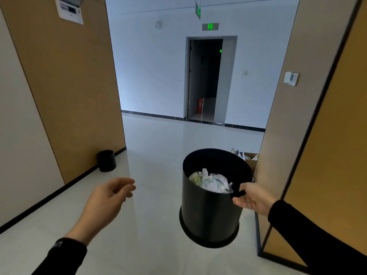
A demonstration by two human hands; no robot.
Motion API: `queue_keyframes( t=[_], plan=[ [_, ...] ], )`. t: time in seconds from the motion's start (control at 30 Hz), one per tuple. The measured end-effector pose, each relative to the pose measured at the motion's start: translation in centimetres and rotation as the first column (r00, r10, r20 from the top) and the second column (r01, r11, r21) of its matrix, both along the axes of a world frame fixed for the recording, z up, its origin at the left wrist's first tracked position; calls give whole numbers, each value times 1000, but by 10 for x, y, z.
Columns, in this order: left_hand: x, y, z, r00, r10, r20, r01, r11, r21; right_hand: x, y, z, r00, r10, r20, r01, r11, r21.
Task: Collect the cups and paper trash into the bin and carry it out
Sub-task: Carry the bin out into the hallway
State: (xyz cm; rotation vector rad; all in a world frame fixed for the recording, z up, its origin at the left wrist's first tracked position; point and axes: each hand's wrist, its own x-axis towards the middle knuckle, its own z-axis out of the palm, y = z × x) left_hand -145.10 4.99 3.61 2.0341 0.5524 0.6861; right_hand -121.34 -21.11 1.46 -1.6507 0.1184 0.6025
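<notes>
A round black bin (206,213) hangs in the air above the white tiled floor, tilted slightly toward the left. My right hand (253,197) grips its rim on the right side, thumb inside and fingers outside. Inside the bin lie crumpled white paper (217,181) and a pale paper cup (195,178). My left hand (108,197) floats free to the left of the bin, fingers loosely curled, holding nothing.
A second black bin (106,160) stands on the floor by the left brown wall. A cardboard box (250,158) with bags sits behind the right wall corner. Ahead, a hallway leads to an open dark doorway (205,80) with a red fire extinguisher (200,105).
</notes>
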Motion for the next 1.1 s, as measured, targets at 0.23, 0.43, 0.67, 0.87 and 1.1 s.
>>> queue_keyframes(
  t=[0.23, 0.43, 0.67, 0.87, 1.1],
  plan=[
    [102, 126, -22, 997, -77, 18, 78, 996, -50, 80, 108, -3, 996, -83, -29, 84, 996, 23],
    [209, 244, -11, 985, -165, 59, 171, 979, -109, 146, 198, -9, 976, -211, -59, 214, 976, 40],
    [331, 315, -3, 946, -319, 56, 324, 938, -125, 212, 250, 5, 937, -347, -46, 347, 938, -6],
    [433, 331, -9, 913, -407, 34, 409, 908, -91, 299, 270, -18, 918, -394, -45, 391, 919, -57],
    [585, 337, -15, 907, -422, 9, 422, 906, -47, 451, 276, -56, 922, -381, -70, 377, 924, -66]
  ],
)
